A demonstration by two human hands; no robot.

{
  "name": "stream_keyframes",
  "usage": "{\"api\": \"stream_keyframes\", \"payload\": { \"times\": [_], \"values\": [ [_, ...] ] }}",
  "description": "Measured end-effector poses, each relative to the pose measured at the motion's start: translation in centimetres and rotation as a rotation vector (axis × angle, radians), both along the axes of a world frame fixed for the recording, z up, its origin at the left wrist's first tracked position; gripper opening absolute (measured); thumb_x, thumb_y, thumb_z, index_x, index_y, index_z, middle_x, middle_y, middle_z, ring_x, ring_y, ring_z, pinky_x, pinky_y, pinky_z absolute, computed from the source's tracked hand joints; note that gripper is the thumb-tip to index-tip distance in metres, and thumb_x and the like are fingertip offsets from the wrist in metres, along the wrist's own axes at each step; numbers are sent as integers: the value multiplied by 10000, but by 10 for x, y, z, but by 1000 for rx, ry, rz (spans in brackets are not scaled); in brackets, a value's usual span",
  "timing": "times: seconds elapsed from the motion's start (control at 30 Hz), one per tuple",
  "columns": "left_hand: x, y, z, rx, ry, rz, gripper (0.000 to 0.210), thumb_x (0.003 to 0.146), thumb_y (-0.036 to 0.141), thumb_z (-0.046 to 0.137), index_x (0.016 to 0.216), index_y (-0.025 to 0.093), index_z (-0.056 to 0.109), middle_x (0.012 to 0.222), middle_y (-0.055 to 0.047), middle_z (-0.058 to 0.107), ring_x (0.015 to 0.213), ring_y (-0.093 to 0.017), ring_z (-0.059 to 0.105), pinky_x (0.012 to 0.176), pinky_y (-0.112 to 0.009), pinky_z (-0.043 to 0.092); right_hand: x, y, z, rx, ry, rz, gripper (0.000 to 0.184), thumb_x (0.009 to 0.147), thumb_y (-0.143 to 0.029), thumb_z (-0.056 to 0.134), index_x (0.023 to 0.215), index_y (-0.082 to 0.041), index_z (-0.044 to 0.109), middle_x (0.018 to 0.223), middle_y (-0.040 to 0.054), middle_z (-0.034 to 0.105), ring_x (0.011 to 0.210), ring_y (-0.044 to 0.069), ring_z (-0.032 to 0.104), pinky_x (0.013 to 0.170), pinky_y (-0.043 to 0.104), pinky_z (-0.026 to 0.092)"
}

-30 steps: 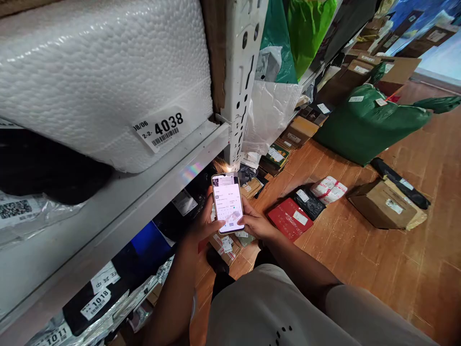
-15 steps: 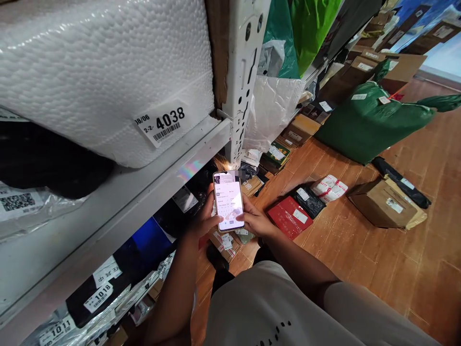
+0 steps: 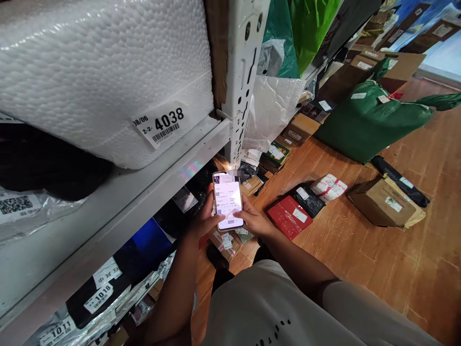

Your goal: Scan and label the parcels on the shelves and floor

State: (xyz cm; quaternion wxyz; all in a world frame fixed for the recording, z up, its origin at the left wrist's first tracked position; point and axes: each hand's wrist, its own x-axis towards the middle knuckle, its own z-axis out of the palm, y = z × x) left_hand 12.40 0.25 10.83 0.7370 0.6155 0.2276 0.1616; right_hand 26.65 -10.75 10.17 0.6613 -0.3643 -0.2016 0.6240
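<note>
A smartphone (image 3: 227, 197) with a lit screen is held upright in front of my body, between both hands. My left hand (image 3: 206, 215) wraps around its left edge, thumb over the lower part of the screen. On the other edge, my right hand (image 3: 254, 217) grips the phone with its thumb on the lower right of the screen. Small text and what looks like a keypad show on the display, too small to read. A bright light shines just beyond the phone's top edge. Fingers behind the phone are hidden.
Left of me runs a metal shelf (image 3: 118, 202) bearing a white foam-wrapped parcel (image 3: 108, 72) labelled 4038. A perforated post (image 3: 245, 81) rises ahead. On the wooden floor to the right lie a red parcel (image 3: 288, 218), a cardboard box (image 3: 378, 204) and a big green sack (image 3: 374, 125).
The phone's screen shows a changed lower area, and my right thumb has shifted slightly up and left over it. Both hands keep their grip.
</note>
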Motion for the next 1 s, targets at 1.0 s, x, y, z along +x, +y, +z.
{"api": "stream_keyframes", "payload": {
  "times": [1.0],
  "values": [
    [0,1,14,-22,-51,-40,1068,690,235,694,1533,209,39,1583,-118,221,1439,-342,217,1137,-478,317,2,4,-3,39,-70,28,702,662,-145,673,1290,-310,407,1195,-4,648,937,200,637,742,301,492]
  ]
}}
